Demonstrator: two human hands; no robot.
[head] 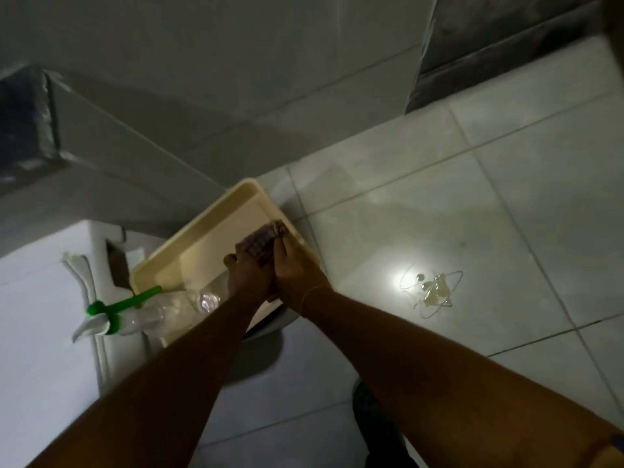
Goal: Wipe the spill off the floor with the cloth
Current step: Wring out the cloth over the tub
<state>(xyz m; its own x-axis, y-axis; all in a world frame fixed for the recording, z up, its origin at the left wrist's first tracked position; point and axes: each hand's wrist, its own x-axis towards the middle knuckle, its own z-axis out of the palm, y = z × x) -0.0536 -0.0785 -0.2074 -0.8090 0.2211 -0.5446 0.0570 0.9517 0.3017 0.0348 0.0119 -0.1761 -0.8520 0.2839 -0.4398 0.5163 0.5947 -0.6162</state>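
Your left hand [244, 271] and right hand [292, 268] together clamp the cloth [261, 243] over the cream tray [209, 228], frame centre; a spray bottle [152, 310] lies inside. The spill [434, 290] sits right.

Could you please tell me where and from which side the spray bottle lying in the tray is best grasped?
Grip the spray bottle around its clear body, coming from above. It lies on its side across the tray's near-left corner, green-and-white head overhanging the rim, so the rounded middle is the most exposed part. Both hands are busy with the cloth.
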